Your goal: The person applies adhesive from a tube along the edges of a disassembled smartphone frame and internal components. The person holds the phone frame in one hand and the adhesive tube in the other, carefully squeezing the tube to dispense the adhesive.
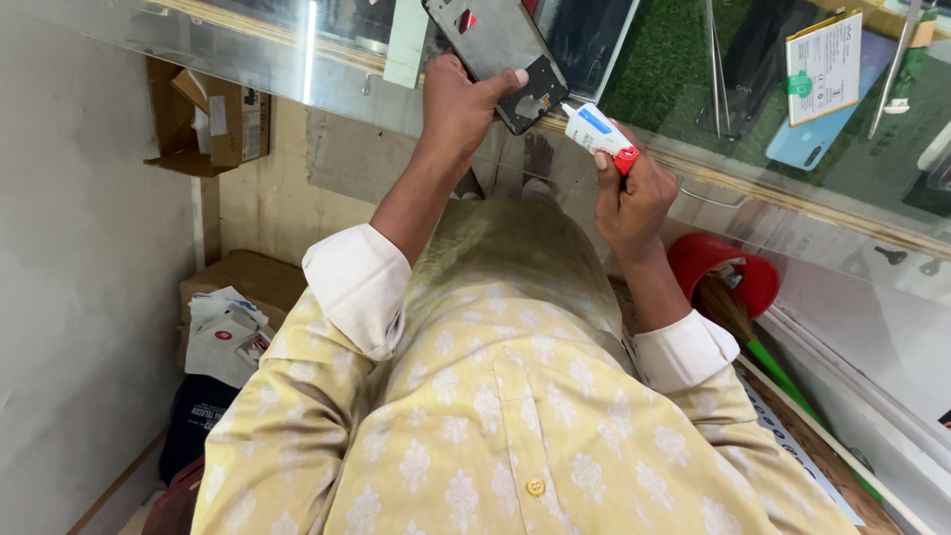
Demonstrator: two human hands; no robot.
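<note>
My left hand point(458, 104) holds up a dark phone frame point(500, 54) with its inner side showing, thumb laid across its lower part. My right hand point(634, 198) grips a small white glue tube point(597, 131) with a blue label and a red end. The tube's nozzle touches the lower corner of the phone frame. Both hands are raised in front of a glass counter point(733, 188). My yellow patterned shirt point(495, 396) with rolled white cuffs fills the lower part of the view.
Under the counter's glass lie several phones point(812, 139), a white printed card point(824, 64) and a green mat point(674, 50). Cardboard boxes point(213, 119) and white packets point(228, 332) sit at the left. A red bucket point(728, 272) and a green-handled broom point(783, 381) stand at the right.
</note>
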